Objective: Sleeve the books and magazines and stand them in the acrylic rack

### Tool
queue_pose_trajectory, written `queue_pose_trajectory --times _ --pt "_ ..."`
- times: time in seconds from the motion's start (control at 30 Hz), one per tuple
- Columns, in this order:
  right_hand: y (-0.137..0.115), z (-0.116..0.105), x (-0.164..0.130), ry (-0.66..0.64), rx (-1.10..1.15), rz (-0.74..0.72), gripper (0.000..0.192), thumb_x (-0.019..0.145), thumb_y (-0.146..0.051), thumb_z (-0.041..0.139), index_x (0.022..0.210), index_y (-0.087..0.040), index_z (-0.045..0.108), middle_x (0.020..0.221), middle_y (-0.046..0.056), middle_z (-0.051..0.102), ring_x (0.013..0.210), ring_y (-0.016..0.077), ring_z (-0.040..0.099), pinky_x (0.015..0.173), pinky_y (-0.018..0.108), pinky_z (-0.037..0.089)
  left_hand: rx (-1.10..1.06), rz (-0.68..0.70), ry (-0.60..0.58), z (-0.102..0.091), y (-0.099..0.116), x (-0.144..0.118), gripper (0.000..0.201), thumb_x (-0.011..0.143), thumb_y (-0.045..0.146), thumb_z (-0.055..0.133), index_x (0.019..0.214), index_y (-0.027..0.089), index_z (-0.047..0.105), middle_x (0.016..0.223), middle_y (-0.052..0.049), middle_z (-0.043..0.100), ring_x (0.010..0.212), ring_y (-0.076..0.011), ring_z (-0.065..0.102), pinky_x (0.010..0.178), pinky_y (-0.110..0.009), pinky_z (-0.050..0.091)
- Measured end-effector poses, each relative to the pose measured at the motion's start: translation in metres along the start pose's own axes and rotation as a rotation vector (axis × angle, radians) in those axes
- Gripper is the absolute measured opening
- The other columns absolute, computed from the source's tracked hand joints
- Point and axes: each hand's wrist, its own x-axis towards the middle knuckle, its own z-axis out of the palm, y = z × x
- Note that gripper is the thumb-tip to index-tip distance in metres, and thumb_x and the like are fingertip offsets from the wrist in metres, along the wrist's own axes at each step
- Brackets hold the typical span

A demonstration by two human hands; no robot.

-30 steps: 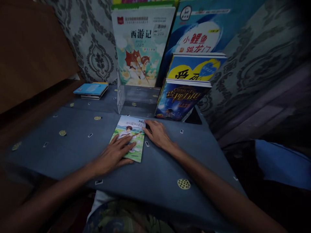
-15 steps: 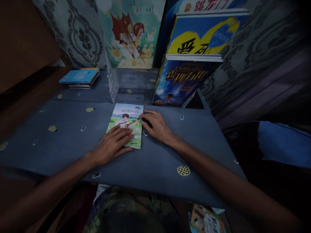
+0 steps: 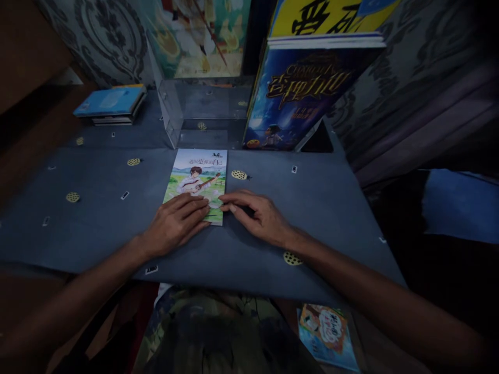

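Since 0.5 s ago your right hand (image 3: 262,219) has slid from the far right corner of the thin green-covered picture book (image 3: 197,182) to its near right corner. Your left hand (image 3: 174,227) lies flat, fingers together, on its near edge. With the book flat on the blue-grey tablecloth (image 3: 97,228), pin it left and pinch the corner cleanly with the 2 loosely curled right fingertips.

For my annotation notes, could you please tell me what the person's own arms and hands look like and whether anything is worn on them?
Both arms are bare from the frame's lower edge to the wrists: no sleeves show. The left hand and the right hand wear no gloves, and no watch, bracelet or ring is visible, though the picture is dim. Camouflage-patterned green clothing shows below, between the arms.
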Motion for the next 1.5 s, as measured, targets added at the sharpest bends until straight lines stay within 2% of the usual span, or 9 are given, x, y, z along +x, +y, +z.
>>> queue_pose_trajectory --times 0.17,0.37,0.57,0.67,0.8,0.93,1.2,1.3,1.5 --pt "0.000 0.001 0.000 0.003 0.022 0.002 0.029 0.097 -0.025 0.052 0.119 -0.022 0.071 0.102 0.008 0.077 0.095 0.0222 0.072 0.087 0.038 0.058 0.021 0.003 0.019 0.000 0.002 0.001 0.027 0.101 0.023 0.053 0.120 0.017 0.070 0.117 -0.011 0.075 0.112 -0.0242 0.069 0.102 -0.047 0.058" --pt "0.000 0.002 -0.001 0.019 0.034 -0.020 0.028 0.097 -0.025 0.052 0.118 -0.021 0.071 0.099 0.008 0.077 0.091 0.0208 0.071 0.084 0.037 0.058 0.086 0.047 0.063 -0.001 0.004 0.004 0.024 0.101 0.021 0.051 0.113 0.015 0.071 0.113 -0.009 0.077 0.104 -0.0228 0.071 0.095 -0.042 0.061" --pt "-0.003 0.003 -0.001 -0.005 0.019 -0.056 0.028 0.097 -0.023 0.051 0.117 -0.022 0.072 0.097 0.007 0.076 0.090 0.0204 0.070 0.083 0.037 0.058 0.108 0.037 0.035 0.000 0.004 0.003 0.024 0.102 0.025 0.051 0.112 0.016 0.071 0.115 -0.009 0.076 0.107 -0.0227 0.071 0.096 -0.041 0.060" --pt "-0.004 0.004 -0.002 -0.039 -0.043 -0.128 0.028 0.098 -0.022 0.050 0.116 -0.022 0.073 0.093 0.008 0.075 0.087 0.0200 0.070 0.080 0.036 0.058 0.085 0.026 0.017 0.001 0.002 0.002 0.026 0.102 0.029 0.052 0.114 0.015 0.070 0.118 -0.010 0.075 0.108 -0.0234 0.070 0.096 -0.041 0.059" --pt "-0.003 0.006 -0.004 -0.064 -0.211 -0.305 0.029 0.098 -0.017 0.048 0.114 -0.021 0.072 0.091 0.008 0.075 0.086 0.0202 0.069 0.078 0.035 0.059 0.078 0.065 0.043 -0.003 -0.001 0.001 0.025 0.101 0.027 0.054 0.117 0.014 0.068 0.117 -0.010 0.075 0.108 -0.0241 0.069 0.096 -0.042 0.059" --pt "-0.003 0.007 -0.004 -0.050 -0.359 -0.478 0.026 0.098 -0.013 0.049 0.113 -0.016 0.070 0.084 0.008 0.074 0.081 0.0200 0.068 0.073 0.033 0.060 0.105 0.104 0.049 -0.009 0.008 -0.006 0.023 0.099 0.022 0.057 0.117 0.012 0.067 0.116 -0.011 0.075 0.110 -0.0243 0.067 0.097 -0.040 0.057" --pt "-0.010 0.007 -0.004 -0.080 -0.412 -0.606 0.025 0.096 -0.010 0.052 0.117 -0.014 0.066 0.087 0.009 0.076 0.080 0.0208 0.069 0.074 0.035 0.062 0.189 -0.073 -0.106 -0.006 0.046 -0.029 0.037 0.100 0.015 0.052 0.136 0.011 0.059 0.138 -0.015 0.065 0.128 -0.0297 0.058 0.111 -0.051 0.043" --pt "-0.008 0.007 -0.005 -0.087 -0.408 -0.591 0.024 0.096 -0.010 0.052 0.115 -0.012 0.066 0.088 0.009 0.077 0.081 0.0209 0.070 0.075 0.035 0.062 0.205 -0.138 -0.100 -0.009 0.046 -0.037 0.037 0.100 0.015 0.051 0.136 0.014 0.060 0.137 -0.012 0.066 0.127 -0.0280 0.059 0.112 -0.050 0.040" --pt "-0.005 0.008 -0.005 -0.095 -0.409 -0.567 0.026 0.096 -0.011 0.052 0.116 -0.015 0.067 0.087 0.008 0.077 0.082 0.0203 0.071 0.075 0.035 0.063 0.275 -0.275 0.003 -0.020 0.029 -0.062 0.031 0.101 0.017 0.052 0.129 0.020 0.064 0.128 -0.007 0.072 0.118 -0.0258 0.066 0.105 -0.046 0.044"
